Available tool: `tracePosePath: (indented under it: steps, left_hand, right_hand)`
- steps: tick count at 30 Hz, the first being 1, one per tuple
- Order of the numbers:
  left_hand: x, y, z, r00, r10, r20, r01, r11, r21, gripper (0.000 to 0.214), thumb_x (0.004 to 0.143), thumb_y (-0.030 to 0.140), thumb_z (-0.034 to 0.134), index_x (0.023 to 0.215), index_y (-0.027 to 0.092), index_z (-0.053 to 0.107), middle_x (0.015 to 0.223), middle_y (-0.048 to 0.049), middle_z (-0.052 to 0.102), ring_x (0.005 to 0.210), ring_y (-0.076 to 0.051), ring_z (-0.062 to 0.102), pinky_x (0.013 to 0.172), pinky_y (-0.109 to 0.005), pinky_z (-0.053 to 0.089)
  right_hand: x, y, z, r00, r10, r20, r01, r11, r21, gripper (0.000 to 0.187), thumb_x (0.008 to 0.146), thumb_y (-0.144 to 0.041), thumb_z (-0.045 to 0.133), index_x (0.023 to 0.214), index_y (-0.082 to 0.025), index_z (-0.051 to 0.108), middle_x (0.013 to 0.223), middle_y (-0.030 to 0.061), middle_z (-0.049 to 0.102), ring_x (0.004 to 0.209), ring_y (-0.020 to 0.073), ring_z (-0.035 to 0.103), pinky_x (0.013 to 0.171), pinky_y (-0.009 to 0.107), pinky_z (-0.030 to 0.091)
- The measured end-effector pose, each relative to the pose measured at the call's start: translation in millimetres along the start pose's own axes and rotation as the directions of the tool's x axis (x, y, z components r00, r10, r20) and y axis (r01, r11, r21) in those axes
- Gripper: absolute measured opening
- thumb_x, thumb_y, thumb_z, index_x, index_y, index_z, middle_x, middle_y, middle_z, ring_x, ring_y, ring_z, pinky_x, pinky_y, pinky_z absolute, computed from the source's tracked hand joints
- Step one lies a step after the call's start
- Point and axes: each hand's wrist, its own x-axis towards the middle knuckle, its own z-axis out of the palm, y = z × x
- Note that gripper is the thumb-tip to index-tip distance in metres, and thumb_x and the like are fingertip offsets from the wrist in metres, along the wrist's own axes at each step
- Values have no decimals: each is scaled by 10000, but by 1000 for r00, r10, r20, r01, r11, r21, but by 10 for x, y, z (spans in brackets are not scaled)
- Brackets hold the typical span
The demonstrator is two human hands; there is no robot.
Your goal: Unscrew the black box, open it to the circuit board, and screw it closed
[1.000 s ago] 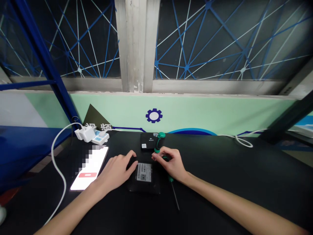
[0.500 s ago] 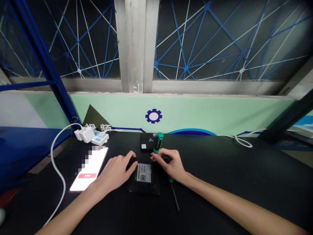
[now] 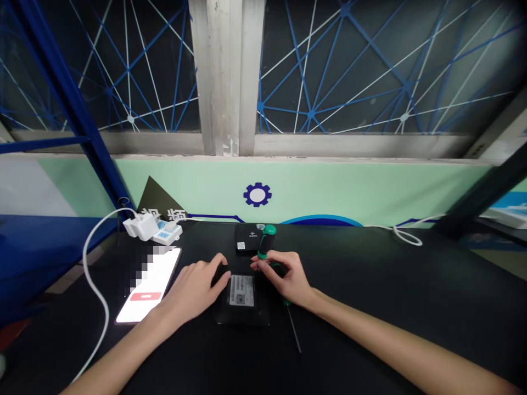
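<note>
Just a flat black case [image 3: 242, 314], white label [image 3: 241, 291] on top

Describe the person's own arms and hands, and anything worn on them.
The left forearm and right forearm are bare, with no sleeves, watch or bracelet. The left hand and right hand wear no gloves or rings.

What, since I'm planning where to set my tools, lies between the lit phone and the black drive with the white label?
In the head view, the person's left hand lies there, its fingertips at the edge of the black drive, with the lit phone just to its side.
</note>
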Motion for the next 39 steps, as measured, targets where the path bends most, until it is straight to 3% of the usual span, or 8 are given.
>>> tracePosePath:
  steps: [18,27,35,39]
  left_hand:
    - [19,21,-1,997,-69,-34,69,998,-12,237,929,487,477,952,262,549,586,48,573,564,-195,585,527,-268,230]
    - [15,15,5,996,-79,-38,79,997,0,262,926,508,481,950,256,550,614,36,583,578,-197,583,539,-273,232]
    - [17,-13,-57,998,14,-60,-10,998,57,329,898,520,518,744,229,528,588,23,563,549,-164,543,536,-274,215]
    - [9,-33,-80,995,77,-70,-71,994,83,366,877,449,529,605,211,474,569,12,566,514,-145,509,538,-287,211]
  right_hand:
    - [1,41,39,999,24,-24,-25,999,-38,199,928,-308,664,781,-188,723,732,50,768,640,182,717,610,261,550]
    - [14,42,40,998,9,-57,-14,996,-85,223,896,-356,711,748,-190,712,672,29,737,582,165,679,572,253,524]
    - [-20,101,50,979,103,-177,-93,994,59,192,927,-336,677,790,-203,693,805,54,776,738,206,750,693,284,583]
    - [5,112,56,976,143,-166,-129,987,93,226,923,-371,678,780,-197,667,785,62,772,730,216,749,696,299,596]
